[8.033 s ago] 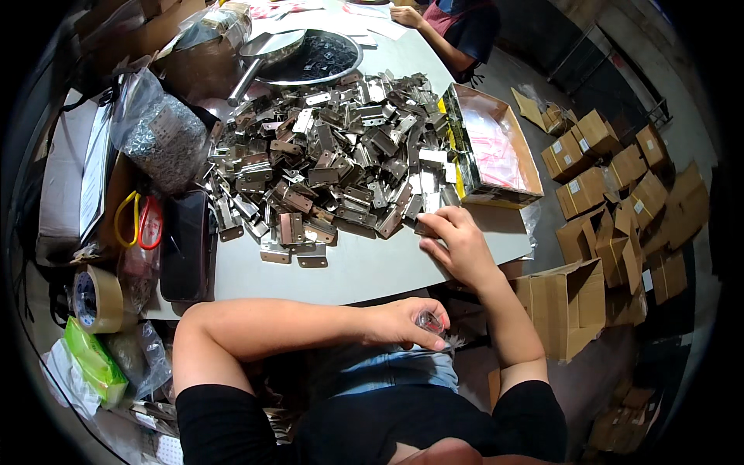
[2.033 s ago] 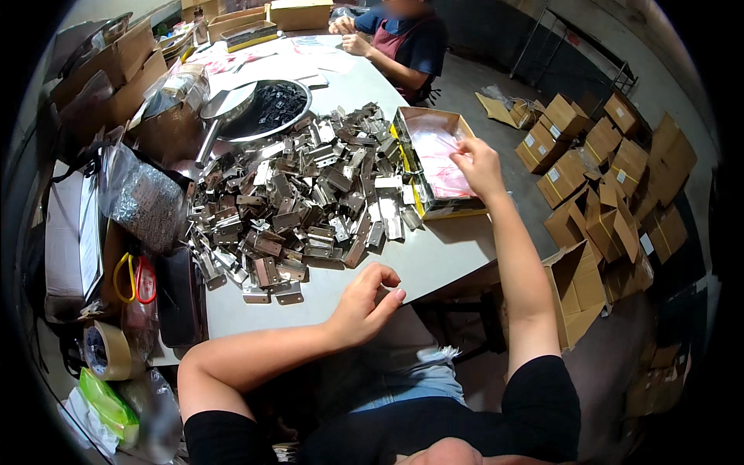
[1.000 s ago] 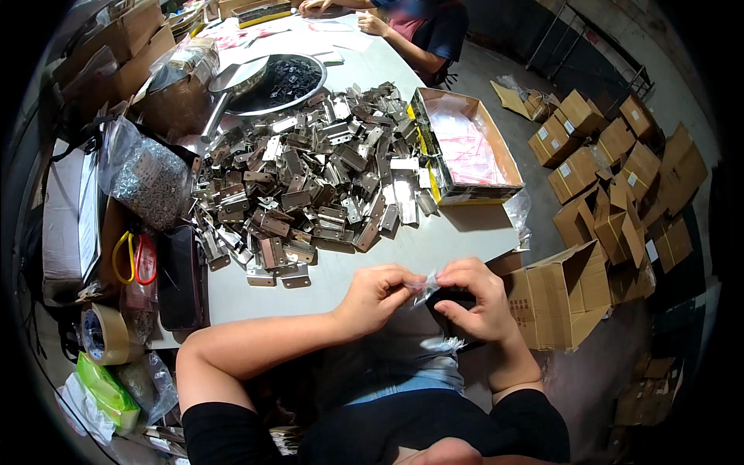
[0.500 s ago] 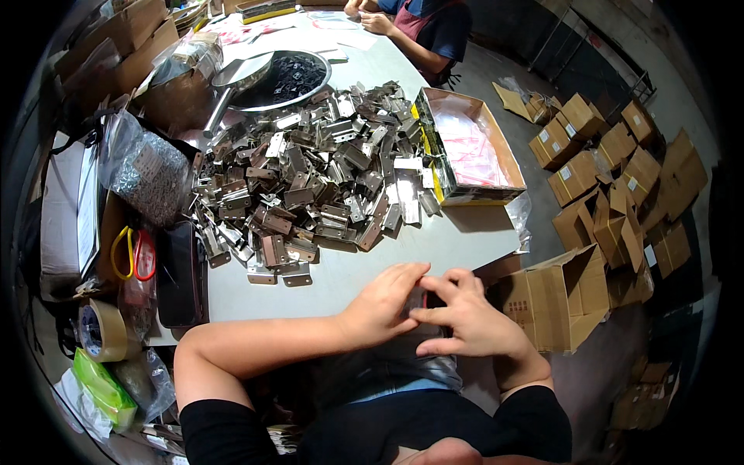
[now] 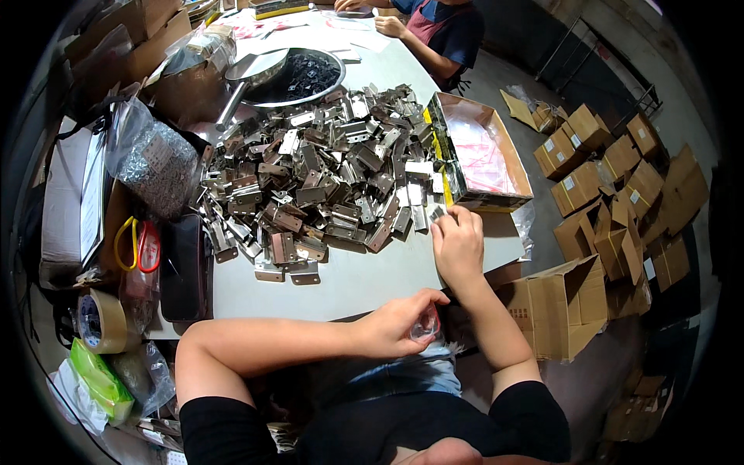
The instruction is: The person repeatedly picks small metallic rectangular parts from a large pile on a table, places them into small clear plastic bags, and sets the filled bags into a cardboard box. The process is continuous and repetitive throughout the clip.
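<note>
My left hand is closed around a small clear plastic bag with a red edge, just off the table's front edge. My right hand reaches forward over the table, its fingertips closed on a shiny metal bracket at the right edge of the pile. That pile of bent metal brackets, with small holes in them, spreads across the middle of the table. Beside it on the right stands an open carton with red-marked clear bags inside.
A steel bowl of small black parts and a metal scoop sit behind the pile. Scissors, a black case and a tape roll lie leftward. Cardboard boxes cover the floor at right. A co-worker sits at the far end.
My right hand has left my left hand and moved forward to the pile's right edge. My left hand has stayed near the table's front with the plastic bag, now more visible.
</note>
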Tool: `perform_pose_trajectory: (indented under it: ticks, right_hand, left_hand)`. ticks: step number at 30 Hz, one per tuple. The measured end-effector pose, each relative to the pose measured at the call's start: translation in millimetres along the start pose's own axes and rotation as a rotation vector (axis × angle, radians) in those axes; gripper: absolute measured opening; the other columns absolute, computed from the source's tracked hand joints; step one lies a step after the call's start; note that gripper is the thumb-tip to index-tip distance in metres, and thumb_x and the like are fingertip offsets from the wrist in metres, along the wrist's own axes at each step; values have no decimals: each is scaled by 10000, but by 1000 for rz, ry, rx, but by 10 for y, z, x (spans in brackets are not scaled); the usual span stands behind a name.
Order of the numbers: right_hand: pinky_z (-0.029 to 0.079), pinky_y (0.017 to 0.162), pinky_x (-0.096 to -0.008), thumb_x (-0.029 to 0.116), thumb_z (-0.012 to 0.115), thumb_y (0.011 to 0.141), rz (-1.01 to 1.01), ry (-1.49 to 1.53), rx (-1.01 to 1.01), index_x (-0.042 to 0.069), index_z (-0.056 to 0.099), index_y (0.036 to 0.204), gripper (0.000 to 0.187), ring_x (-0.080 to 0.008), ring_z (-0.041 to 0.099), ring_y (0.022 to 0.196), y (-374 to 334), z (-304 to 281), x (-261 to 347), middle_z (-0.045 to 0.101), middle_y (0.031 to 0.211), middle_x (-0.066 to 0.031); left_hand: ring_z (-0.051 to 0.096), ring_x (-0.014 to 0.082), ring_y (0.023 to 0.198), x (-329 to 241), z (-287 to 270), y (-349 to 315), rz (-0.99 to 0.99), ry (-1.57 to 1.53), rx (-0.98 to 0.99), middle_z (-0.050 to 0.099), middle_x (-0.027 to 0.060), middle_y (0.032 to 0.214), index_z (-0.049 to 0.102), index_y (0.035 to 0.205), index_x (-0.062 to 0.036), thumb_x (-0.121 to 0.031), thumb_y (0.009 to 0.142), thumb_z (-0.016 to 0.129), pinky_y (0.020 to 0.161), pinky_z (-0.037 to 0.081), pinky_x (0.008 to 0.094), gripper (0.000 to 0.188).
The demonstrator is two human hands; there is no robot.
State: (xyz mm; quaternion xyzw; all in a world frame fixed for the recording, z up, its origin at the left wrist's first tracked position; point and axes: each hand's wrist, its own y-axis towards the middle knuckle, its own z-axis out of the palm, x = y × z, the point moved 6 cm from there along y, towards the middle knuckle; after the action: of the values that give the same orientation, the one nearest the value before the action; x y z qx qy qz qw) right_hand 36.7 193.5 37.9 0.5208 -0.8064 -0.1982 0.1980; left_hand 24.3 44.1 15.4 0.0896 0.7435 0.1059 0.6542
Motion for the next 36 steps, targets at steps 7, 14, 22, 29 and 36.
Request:
perform_pose_trajectory:
  ticks: [7,14,22,29,36]
  right_hand:
    - [493,731,-421,121,698,800,100,410,110,21,647,781,114,-333,614,821,-169,-117,-44,633,870,-143]
    - [496,734,-338,137,747,764,-249,608,364,36,662,821,145,-252,586,791,-199,-255,328,598,867,-92]
    - [500,704,-381,95,690,798,-24,411,-9,-4,608,843,137,-289,627,775,181,48,93,610,805,-143]
    - [502,781,-383,56,689,791,85,464,88,-5,631,910,146,-326,638,857,59,32,-143,658,885,-167]
    - [481,895,-426,235,801,717,-256,338,184,18,628,1104,477,-350,581,1033,-437,-348,-53,606,1141,-142]
  left_hand:
    - [619,348,893,-17,55,-16,5,-13,76,595,181,955,428,1248,-17,-86,787,646,804,494,399,515]
    - [616,360,908,-29,189,-54,75,-39,235,598,187,970,426,1232,-27,-104,795,651,795,496,411,497]
    - [613,343,872,-27,204,-44,56,16,278,590,160,912,427,1232,-36,-100,792,665,763,494,407,504]
    - [619,279,924,12,198,-42,3,57,331,592,157,1000,441,1263,-17,-148,834,658,810,508,370,499]
    - [606,278,877,50,243,-74,19,42,322,579,146,947,444,1252,-16,-153,836,660,776,503,371,488]
